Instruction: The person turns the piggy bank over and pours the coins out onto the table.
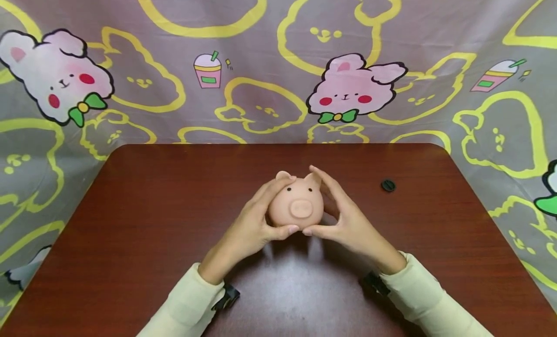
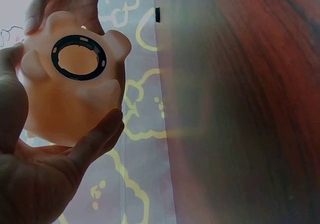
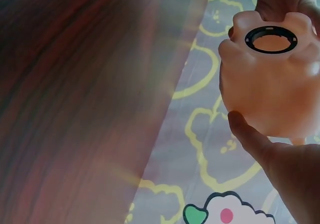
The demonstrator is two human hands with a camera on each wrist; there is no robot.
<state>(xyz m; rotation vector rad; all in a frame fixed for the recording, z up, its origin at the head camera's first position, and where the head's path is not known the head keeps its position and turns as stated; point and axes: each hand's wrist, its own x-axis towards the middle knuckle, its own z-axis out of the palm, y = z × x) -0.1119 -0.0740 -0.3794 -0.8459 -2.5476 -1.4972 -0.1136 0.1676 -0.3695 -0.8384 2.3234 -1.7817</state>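
A pink piggy bank [image 1: 291,209] is held up above the table, its snout and eyes toward the head camera. My left hand [image 1: 256,213] grips one side, thumb below and fingers curled over the top by an ear. On the other side my right hand [image 1: 348,218] holds it, with the thumb under the body and a finger up by the other ear. Both wrist views show the underside, where a black ring [image 2: 55,58] surrounds an open round hole between the stubby feet. In the right wrist view the right thumb presses the body of the piggy bank [image 3: 270,93].
A small round black plug [image 1: 388,185] lies on the brown wooden table [image 1: 152,230], toward the back right. Behind and beside the table hangs a grey cloth [image 1: 261,51] printed with yellow outlines and rabbits.
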